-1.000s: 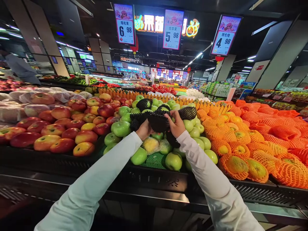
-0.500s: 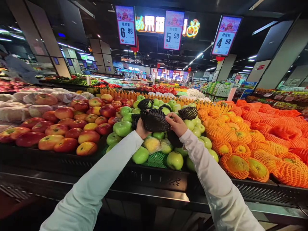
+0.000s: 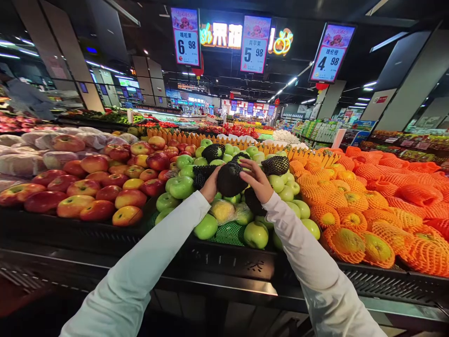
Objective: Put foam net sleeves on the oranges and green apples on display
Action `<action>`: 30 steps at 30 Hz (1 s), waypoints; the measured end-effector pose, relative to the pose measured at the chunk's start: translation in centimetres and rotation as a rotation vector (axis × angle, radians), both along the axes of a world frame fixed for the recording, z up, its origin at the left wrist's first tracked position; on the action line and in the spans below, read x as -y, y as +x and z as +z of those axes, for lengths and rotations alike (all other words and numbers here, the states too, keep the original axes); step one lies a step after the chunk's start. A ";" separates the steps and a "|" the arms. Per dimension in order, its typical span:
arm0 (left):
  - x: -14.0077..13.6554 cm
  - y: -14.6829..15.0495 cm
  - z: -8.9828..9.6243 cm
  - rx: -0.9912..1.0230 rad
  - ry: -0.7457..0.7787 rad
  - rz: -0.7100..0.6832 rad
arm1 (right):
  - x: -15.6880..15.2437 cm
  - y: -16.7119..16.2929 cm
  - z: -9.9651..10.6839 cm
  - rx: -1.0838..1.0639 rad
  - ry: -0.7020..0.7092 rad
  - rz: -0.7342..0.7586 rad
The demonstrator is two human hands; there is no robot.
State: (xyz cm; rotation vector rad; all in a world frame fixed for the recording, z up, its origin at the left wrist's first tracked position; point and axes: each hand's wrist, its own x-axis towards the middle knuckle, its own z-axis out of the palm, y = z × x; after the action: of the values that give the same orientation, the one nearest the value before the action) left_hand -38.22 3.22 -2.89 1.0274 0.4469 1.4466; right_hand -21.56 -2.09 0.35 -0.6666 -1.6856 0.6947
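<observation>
Above the pile of green apples (image 3: pixel 181 187), my left hand (image 3: pixel 211 184) is closed around the left side of a rounded black foam fruit net (image 3: pixel 230 179). My right hand (image 3: pixel 258 181) curls its fingers over the net's right edge. Whether a fruit is inside the net cannot be made out. Below my right wrist lies another dark sleeve (image 3: pixel 253 202), partly hidden. More black nets lie on the apples, one behind my hands (image 3: pixel 213 152) and one to the right (image 3: pixel 275 164). A bagged yellowish fruit (image 3: pixel 222 211) rests just below my hands.
Red apples (image 3: pixel 131 199) fill the left section. Oranges in orange nets (image 3: pixel 347 241) and fruit in red nets (image 3: pixel 417 187) lie right. The black display edge (image 3: pixel 231 257) runs across the front. Price screens (image 3: pixel 256 44) hang overhead. A person (image 3: pixel 26 98) stands far left.
The black net was stretched out sideways between my hands and now looks rounder and more upright. My right hand's fingers have shifted from a pinch at its edge to a wider curl over it.
</observation>
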 end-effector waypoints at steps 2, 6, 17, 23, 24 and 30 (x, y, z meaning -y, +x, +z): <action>0.5 0.2 0.3 -0.024 -0.046 0.060 | -0.1 0.0 -0.2 0.048 -0.028 0.024; 1.1 0.3 0.6 -0.075 -0.053 0.139 | -0.1 0.0 -0.3 0.047 -0.061 0.021; 1.0 0.0 0.5 -0.152 0.057 0.109 | -0.7 0.6 -1.0 0.259 0.070 0.053; 2.4 0.1 1.3 -0.258 0.156 -0.002 | -1.6 0.9 -1.6 0.262 0.040 -0.101; 2.4 0.1 1.3 -0.267 0.171 -0.006 | -1.5 0.9 -1.4 0.274 0.068 -0.136; 2.4 -0.4 1.7 -0.242 0.195 0.118 | -0.2 0.7 -0.3 0.168 0.315 -0.279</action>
State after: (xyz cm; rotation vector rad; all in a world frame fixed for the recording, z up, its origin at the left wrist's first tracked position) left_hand -38.65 0.86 -1.15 1.3604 0.5556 1.4987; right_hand -20.86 -1.93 0.01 -0.7299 -1.7607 0.1739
